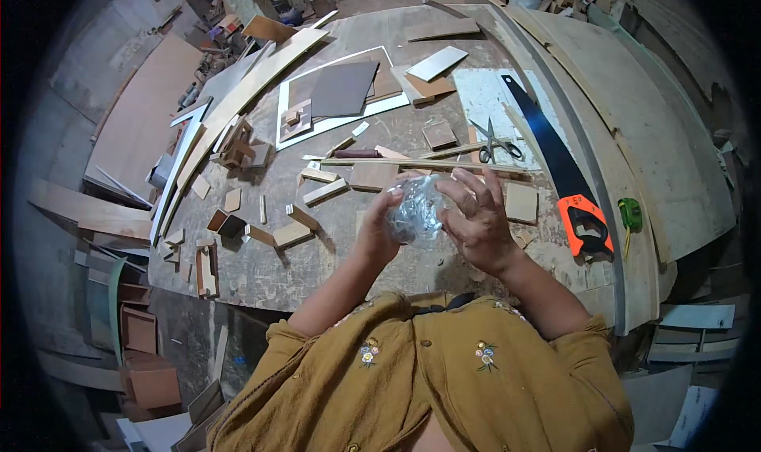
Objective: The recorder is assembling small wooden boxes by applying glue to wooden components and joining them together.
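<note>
Between my two hands, above the near middle of the workbench, is a clear, shiny, crumpled plastic bundle (415, 211). It looks like a bag or wrap; what it contains, if anything, I cannot make out. My left hand (379, 228) grips its left side, with the thumb up along the edge. My right hand (480, 228) closes on the other side with bent fingers. Just beyond the hands lie thin wooden strips (428, 164) and a pair of scissors (493, 144). A square wooden block (521, 203) sits beside my right hand.
A handsaw with an orange handle (585, 228) and a green tape measure (629, 214) lie to the right. Small wooden pieces (292, 235) stand on the left. Farther back, a dark flat panel (342, 89) rests on a white-edged board. Long planks (246, 95) line the left edge.
</note>
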Tool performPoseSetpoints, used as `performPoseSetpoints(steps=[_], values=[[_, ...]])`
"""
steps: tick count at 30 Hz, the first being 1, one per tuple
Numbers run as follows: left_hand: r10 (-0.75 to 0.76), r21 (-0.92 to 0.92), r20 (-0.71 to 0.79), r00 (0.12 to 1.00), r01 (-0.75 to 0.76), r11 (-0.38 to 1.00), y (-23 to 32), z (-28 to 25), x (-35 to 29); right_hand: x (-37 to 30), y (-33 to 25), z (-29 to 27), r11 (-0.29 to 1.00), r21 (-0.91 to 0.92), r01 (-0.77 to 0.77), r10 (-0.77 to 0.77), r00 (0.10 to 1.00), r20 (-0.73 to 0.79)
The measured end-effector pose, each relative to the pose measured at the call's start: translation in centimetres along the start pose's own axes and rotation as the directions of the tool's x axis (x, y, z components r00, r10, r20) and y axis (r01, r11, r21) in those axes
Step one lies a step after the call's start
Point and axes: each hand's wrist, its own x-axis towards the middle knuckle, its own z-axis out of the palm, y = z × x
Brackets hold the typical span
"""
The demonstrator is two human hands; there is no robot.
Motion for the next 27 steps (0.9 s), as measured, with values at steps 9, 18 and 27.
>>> performPoseSetpoints(steps=[9, 18, 27], values=[[-0.050, -0.043, -0.042, 0.998, 0.048, 0.998, 0.1, -1.0, 0.6, 0.7, 0.0, 0.4, 0.953, 0.285, -0.108, 0.110, 0.994, 0.008], [0.066, 0.028, -0.149, 0.987, -0.062, 0.998, 1.8, -2.0, 1.3, 0.8, -0.3, -0.3, 0.683, 0.638, -0.354, 0.352, 0.926, 0.137], [0.126, 0.169, -0.061, 0.990, -0.114, 0.979, 0.4, -2.0, 1.4, 0.9, -0.8, 0.9, 0.940, 0.209, -0.271, 0.245, 0.959, 0.143]])
